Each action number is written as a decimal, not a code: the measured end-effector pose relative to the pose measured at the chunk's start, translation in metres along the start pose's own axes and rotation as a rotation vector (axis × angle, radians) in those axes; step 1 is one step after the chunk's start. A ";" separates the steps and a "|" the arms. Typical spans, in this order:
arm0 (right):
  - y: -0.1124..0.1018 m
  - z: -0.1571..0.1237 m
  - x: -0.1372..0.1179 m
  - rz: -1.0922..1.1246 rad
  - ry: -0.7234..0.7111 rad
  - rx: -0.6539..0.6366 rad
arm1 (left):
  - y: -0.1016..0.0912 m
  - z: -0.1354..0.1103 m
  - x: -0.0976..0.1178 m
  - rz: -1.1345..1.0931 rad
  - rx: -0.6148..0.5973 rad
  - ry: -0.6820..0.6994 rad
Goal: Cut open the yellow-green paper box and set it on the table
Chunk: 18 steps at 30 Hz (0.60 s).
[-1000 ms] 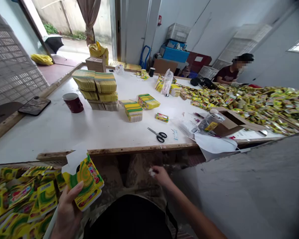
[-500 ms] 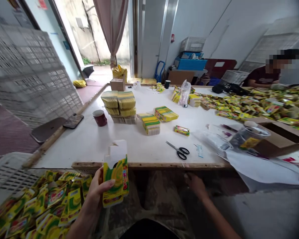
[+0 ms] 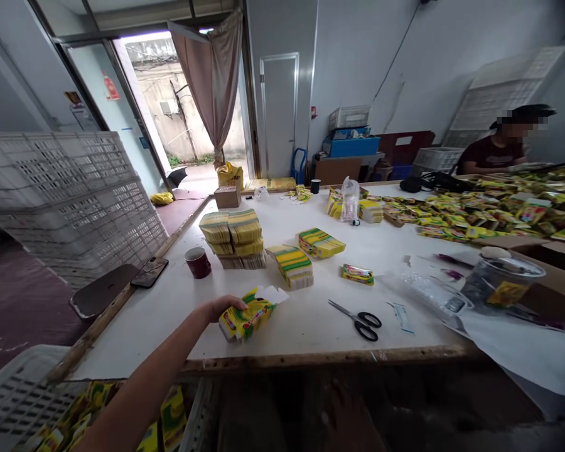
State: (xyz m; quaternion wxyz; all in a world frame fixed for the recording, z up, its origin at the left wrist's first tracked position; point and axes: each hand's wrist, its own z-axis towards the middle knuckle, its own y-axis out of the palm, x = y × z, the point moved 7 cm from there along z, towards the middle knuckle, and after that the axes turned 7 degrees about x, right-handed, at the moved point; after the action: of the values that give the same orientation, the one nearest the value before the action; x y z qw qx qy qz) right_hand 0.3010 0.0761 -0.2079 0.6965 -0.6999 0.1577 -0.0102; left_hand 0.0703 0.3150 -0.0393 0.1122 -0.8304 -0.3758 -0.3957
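Observation:
My left hand (image 3: 223, 307) grips a yellow-and-green printed carton (image 3: 254, 319) just above the white tabletop, thumb on its upper face. The carton's white end flaps stand open toward the right. Beyond it lie bundles of flat cartons (image 3: 294, 267), with taller stacks (image 3: 233, 235) to their left. My right hand (image 3: 346, 408) is low, below the table's front edge, dim and blurred; its fingers cannot be made out well. Black-handled scissors (image 3: 365, 323) lie on the table above it, near a small closed carton (image 3: 358, 274).
A maroon mug (image 3: 198, 262) and a phone (image 3: 149, 272) are at the left. A crate (image 3: 28, 370) of cartons stands below the table edge. At the right are a clear plastic tub (image 3: 499, 282), a cardboard box (image 3: 558, 276) and heaped cartons, with a person (image 3: 492, 154) behind them.
My left hand has brought the carton up from before the table's edge to over the tabletop, tipping it sideways. My right hand is lower and nearer me. The view has tilted up.

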 end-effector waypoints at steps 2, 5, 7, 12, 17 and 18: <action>0.000 0.001 0.001 -0.004 0.015 0.012 | -0.015 0.010 0.001 0.032 -0.008 -0.043; -0.002 0.004 0.002 -0.008 0.044 0.019 | -0.033 0.019 0.007 0.076 0.004 -0.071; -0.004 0.006 0.000 -0.010 0.063 0.007 | -0.042 0.019 0.013 0.106 0.029 -0.068; -0.009 0.012 -0.005 -0.005 0.096 0.005 | -0.049 0.004 0.029 0.165 0.129 0.054; -0.004 0.016 -0.003 0.003 0.119 0.006 | -0.047 -0.022 0.041 0.177 0.220 0.259; -0.003 0.017 -0.002 0.003 0.122 0.006 | -0.049 -0.026 0.044 0.168 0.260 0.311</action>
State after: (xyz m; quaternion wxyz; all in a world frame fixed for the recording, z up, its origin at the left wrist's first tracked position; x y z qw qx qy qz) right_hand 0.3037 0.0926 -0.2045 0.6878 -0.6956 0.2010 -0.0523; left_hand 0.0382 0.3601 0.0049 0.3074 -0.7663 -0.3314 -0.4566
